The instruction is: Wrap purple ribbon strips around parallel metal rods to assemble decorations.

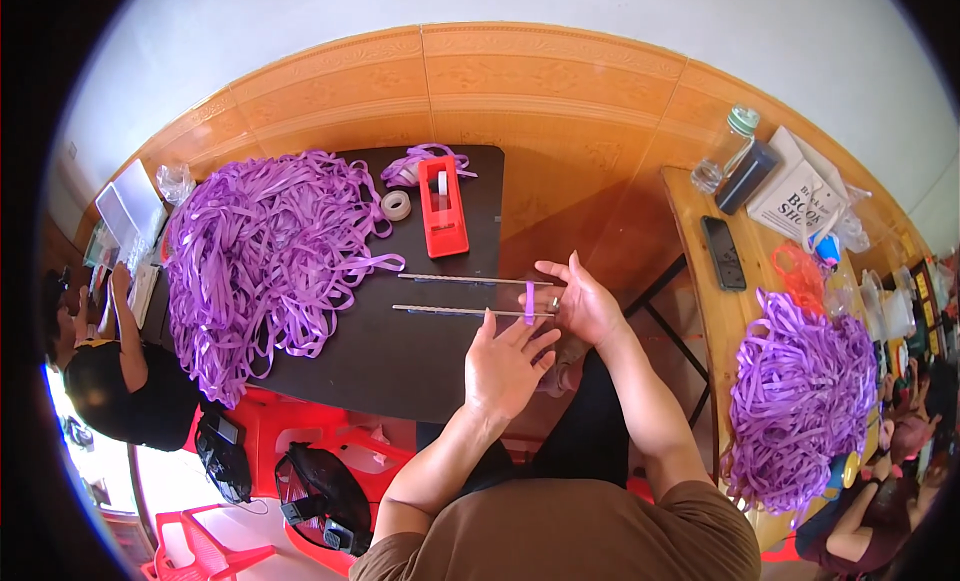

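Purple ribbon makes up nearly everything here: one big loose heap (265, 256) lies on the dark table (400, 361), a second heap (800, 401) sits on the wooden table (700, 281) to the right, and a single short ribbon strip (529, 303) hangs looped over the two thin metal rods (470, 294) at the dark table's edge, so by my judgement the work is barely dented. The left hand (507, 366) hovers flat with fingers spread beside that strip, while the right hand (585, 301) is open too, fingertips touching the rod ends. Also counted: one red tape dispenser (443, 207), one tape roll (396, 205), one clear bottle (727, 148), one dark phone (723, 252).
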Motion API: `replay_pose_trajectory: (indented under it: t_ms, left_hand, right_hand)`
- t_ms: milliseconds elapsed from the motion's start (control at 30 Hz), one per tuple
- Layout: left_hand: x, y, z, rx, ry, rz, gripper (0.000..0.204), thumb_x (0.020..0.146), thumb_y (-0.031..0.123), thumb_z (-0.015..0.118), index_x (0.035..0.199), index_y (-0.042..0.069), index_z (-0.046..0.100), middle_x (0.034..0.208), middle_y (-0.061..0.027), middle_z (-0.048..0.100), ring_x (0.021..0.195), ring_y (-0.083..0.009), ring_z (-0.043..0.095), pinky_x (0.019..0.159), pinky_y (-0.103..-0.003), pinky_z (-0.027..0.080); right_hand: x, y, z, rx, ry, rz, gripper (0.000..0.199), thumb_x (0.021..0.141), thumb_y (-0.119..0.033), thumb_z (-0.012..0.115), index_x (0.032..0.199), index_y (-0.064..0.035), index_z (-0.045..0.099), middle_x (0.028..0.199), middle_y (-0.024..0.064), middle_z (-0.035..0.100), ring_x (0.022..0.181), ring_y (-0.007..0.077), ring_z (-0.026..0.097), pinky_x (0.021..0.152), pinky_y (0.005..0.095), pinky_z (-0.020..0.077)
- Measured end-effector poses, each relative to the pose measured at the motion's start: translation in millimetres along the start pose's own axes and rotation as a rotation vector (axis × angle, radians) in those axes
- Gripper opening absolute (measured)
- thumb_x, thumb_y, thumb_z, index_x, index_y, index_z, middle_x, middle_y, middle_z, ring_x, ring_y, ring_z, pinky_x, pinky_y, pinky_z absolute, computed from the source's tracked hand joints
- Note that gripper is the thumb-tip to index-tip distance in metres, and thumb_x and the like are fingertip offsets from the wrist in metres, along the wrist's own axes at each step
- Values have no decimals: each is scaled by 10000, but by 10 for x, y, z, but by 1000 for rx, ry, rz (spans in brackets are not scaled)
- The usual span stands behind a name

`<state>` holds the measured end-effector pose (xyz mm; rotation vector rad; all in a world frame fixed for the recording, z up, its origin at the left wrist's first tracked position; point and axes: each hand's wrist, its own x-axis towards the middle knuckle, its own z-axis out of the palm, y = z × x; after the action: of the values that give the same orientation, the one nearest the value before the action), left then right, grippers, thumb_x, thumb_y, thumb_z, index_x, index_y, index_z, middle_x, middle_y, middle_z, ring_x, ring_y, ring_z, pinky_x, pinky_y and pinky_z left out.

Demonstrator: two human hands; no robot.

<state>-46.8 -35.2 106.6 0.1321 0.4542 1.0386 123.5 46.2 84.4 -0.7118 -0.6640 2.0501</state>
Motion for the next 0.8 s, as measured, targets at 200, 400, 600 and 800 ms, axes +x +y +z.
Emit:
replay_pose_trajectory:
  t_ms: [200, 400, 600, 800]
  left_hand:
    - [2, -1, 6, 10, -8, 3, 762, 928, 569, 357, 1353, -63, 338, 1348, -139, 383, 1224, -297, 392, 942, -368, 332]
    - [9, -4, -22, 10, -11, -1, 760, 926, 566, 368, 1354, -60, 340, 1343, -134, 388, 1221, -292, 390, 940, -365, 332]
    - [14, -5, -22, -23, -33, -6, 727, 933, 545, 371, 1337, -59, 357, 1320, -121, 403, 1196, -289, 409, 922, -362, 344]
    - [8, 1, -5, -39, -15, -10, 702, 931, 537, 378, 1304, -58, 380, 1306, -119, 407, 1171, -290, 433, 902, -366, 352]
  right_hand:
    - [-88, 14, 6, -271, 93, -145, 418, 910, -212, 584, 1261, -33, 446, 998, 167, 641, 946, 262, 630, 835, 378, 477]
    - [4, 166, -252, -291, 138, -220, 400, 814, 17, 621, 1193, -10, 497, 901, 114, 652, 853, 199, 639, 810, 304, 479]
    - [162, 335, -338, -271, 87, -241, 389, 793, 67, 580, 1169, -4, 513, 864, 108, 645, 775, 182, 627, 746, 284, 499]
    - [318, 506, -200, -76, 60, -147, 453, 789, 48, 603, 1224, 4, 486, 890, 151, 654, 800, 212, 644, 710, 293, 527]
